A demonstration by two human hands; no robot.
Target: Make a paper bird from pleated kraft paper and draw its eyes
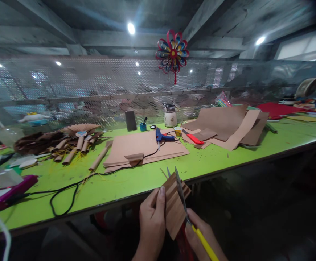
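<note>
One striped brown paper piece (pixel 171 212) is held up just in front of the table's near edge. The left hand (pixel 152 217) pinches its left side, thumb on the near face, fingers behind. The right hand (pixel 201 233) is closed around one pair of scissors (pixel 205 243) with a yellow handle; its two blades stand apart, one in front of the paper, one tip showing behind.

Beyond, on the green table (pixel 144 178), one blue glue gun (pixel 163 136) rests on one stack of brown card (pixel 136 143), its sheets too close to count. To the right lies one red-handled cutter (pixel 193 137); behind stands one lidded bottle (pixel 170 119). At left, one pleated paper fan (pixel 78 128) sits over several paper rolls (pixel 70 157); two round labels (pixel 81 134) there are too small to read. One paper flower (pixel 173 53) hangs above.
</note>
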